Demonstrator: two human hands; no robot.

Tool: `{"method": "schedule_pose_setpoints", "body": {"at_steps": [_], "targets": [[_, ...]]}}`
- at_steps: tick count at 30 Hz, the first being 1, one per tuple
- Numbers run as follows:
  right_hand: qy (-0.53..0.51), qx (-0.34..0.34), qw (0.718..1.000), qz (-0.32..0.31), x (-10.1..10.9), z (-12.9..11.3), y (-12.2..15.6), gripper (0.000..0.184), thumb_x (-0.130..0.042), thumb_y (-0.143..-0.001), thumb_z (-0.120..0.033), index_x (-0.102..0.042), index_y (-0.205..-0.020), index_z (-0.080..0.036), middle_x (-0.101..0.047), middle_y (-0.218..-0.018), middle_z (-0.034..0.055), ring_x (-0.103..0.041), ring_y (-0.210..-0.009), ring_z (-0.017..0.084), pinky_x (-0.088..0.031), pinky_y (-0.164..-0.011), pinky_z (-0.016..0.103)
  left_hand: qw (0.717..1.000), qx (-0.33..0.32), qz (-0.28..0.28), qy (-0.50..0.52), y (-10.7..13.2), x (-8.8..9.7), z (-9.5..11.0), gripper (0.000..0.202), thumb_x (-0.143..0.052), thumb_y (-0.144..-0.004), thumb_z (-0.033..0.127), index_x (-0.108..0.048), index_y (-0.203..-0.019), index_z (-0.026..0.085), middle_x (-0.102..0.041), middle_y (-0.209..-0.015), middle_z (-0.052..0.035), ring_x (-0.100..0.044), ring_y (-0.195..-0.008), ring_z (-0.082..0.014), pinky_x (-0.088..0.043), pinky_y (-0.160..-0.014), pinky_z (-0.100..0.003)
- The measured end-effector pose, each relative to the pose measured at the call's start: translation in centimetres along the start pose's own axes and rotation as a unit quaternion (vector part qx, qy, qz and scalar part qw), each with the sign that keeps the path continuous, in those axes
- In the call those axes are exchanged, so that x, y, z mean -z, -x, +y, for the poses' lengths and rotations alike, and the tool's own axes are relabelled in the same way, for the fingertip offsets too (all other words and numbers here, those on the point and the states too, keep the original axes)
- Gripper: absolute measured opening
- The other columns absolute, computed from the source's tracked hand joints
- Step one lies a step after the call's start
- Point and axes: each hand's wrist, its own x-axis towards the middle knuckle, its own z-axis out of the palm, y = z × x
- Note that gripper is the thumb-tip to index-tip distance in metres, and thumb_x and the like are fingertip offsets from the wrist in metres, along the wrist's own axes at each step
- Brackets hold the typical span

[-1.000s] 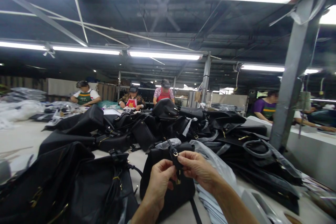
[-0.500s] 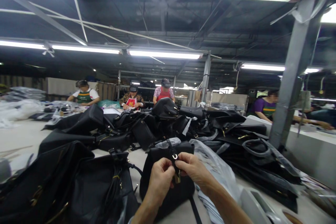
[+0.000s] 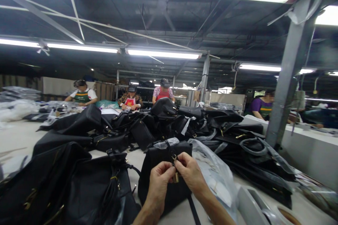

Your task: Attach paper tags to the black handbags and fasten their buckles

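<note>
A black handbag (image 3: 161,182) stands upright on the table right in front of me. Its black strap tab with a small gold lock (image 3: 175,177) hangs down the front. My left hand (image 3: 160,182) pinches the tab and lock from the left with closed fingers. My right hand (image 3: 190,174) pinches the same tab from the right, thumb and fingers pressed together near the gold ring at its top. A clear plastic bag (image 3: 215,175) lies just right of the handbag, under my right forearm.
Many black bags (image 3: 79,137) are heaped over the table to the left, behind and to the right. A grey steel post (image 3: 286,77) rises at the right. Several people (image 3: 81,95) sit working at the far end, one more (image 3: 261,107) at the right.
Both hands have drawn closer together and lower on the strap tab, now closing round the gold lock. The view has shifted slightly to the right.
</note>
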Motion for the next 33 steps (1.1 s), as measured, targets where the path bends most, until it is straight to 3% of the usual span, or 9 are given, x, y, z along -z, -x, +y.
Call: {"method": "schedule_pose_setpoints", "body": {"at_steps": [5,13,17,21,24,28,31,33], "targets": [[-0.119,-0.057,0.989,-0.073,0.6,-0.8,0.2,0.038,-0.071,-0.064,-0.053,-0.054,-0.066,-0.019,-0.052,-0.058,-0.0051,-0.049,-0.052,0.011,-0.044,-0.049,0.024,0.996,-0.016,-0.038,0.078,0.0,0.2,-1.1,0.03,-0.081,-0.06,0.037,-0.071,-0.075,0.012,-0.069,-0.073,-0.0058,-0.061,-0.068,-0.0175,-0.049,-0.07,-0.031],[-0.19,-0.103,0.972,-0.089,0.2,-0.3,0.9,0.052,-0.077,-0.061,-0.065,-0.055,-0.072,-0.019,-0.052,-0.057,-0.0057,-0.05,-0.052,0.01,-0.047,-0.054,0.024,0.997,-0.075,0.005,-0.015,-0.6,0.1,-0.9,0.02,-0.076,-0.063,0.033,-0.068,-0.064,0.014,-0.064,-0.06,-0.0014,-0.056,-0.059,-0.0145,-0.045,-0.06,-0.025],[-0.206,-0.107,0.97,-0.071,-0.4,-0.6,1.6,0.051,-0.079,-0.06,-0.063,-0.061,-0.076,-0.018,-0.058,-0.064,-0.0033,-0.053,-0.058,0.011,-0.046,-0.058,0.023,0.996,-0.087,0.022,-0.026,-0.8,0.1,-0.5,0.02,-0.076,-0.06,0.032,-0.065,-0.062,0.015,-0.062,-0.057,0.0006,-0.055,-0.057,-0.0134,-0.045,-0.057,-0.024],[-0.205,-0.054,0.973,-0.085,-0.5,-0.8,2.1,0.04,-0.079,-0.066,-0.052,-0.067,-0.085,-0.018,-0.064,-0.075,-0.0007,-0.057,-0.067,0.014,-0.046,-0.063,0.024,0.996,-0.085,0.023,-0.034,-1.1,0.2,-0.4,0.013,-0.069,-0.061,0.026,-0.059,-0.062,0.017,-0.057,-0.056,0.0031,-0.054,-0.053,-0.0124,-0.045,-0.053,-0.023],[-0.15,-0.002,0.985,-0.08,-0.1,-0.1,1.9,0.031,-0.072,-0.074,-0.044,-0.066,-0.09,-0.018,-0.064,-0.072,0.0007,-0.057,-0.064,0.016,-0.045,-0.059,0.027,0.995,-0.082,0.009,-0.055,-1.3,0.2,-0.6,0.01,-0.062,-0.063,0.026,-0.055,-0.062,0.019,-0.056,-0.054,0.0037,-0.054,-0.05,-0.0132,-0.045,-0.051,-0.024],[0.066,0.065,0.995,-0.028,0.6,1.0,1.8,0.025,-0.057,-0.082,-0.03,-0.06,-0.104,-0.019,-0.062,-0.063,-0.0001,-0.06,-0.059,0.02,-0.045,-0.057,0.032,0.99,-0.102,0.011,-0.096,-1.5,0.4,-0.6,0.008,-0.062,-0.064,0.021,-0.056,-0.06,0.018,-0.054,-0.054,0.0031,-0.051,-0.05,-0.0123,-0.04,-0.051,-0.023],[0.221,0.158,0.962,0.0,1.2,1.1,1.6,0.02,-0.049,-0.084,-0.02,-0.058,-0.102,-0.02,-0.065,-0.07,0.0034,-0.064,-0.064,0.023,-0.047,-0.061,0.033,0.971,-0.148,0.018,-0.186,-1.2,0.6,-0.1,0.007,-0.06,-0.068,0.015,-0.059,-0.061,0.018,-0.055,-0.057,0.0022,-0.05,-0.053,-0.0123,-0.036,-0.053,-0.022],[0.301,0.235,0.924,0.004,1.7,0.9,1.2,0.02,-0.045,-0.088,-0.017,-0.059,-0.101,-0.02,-0.067,-0.078,0.0067,-0.065,-0.071,0.024,-0.048,-0.065,0.034,0.945,-0.195,0.023,-0.261,-0.9,0.6,0.3,0.013,-0.057,-0.07,0.01,-0.058,-0.061,0.019,-0.053,-0.058,0.0022,-0.049,-0.055,-0.0123,-0.035,-0.054,-0.022]]}}
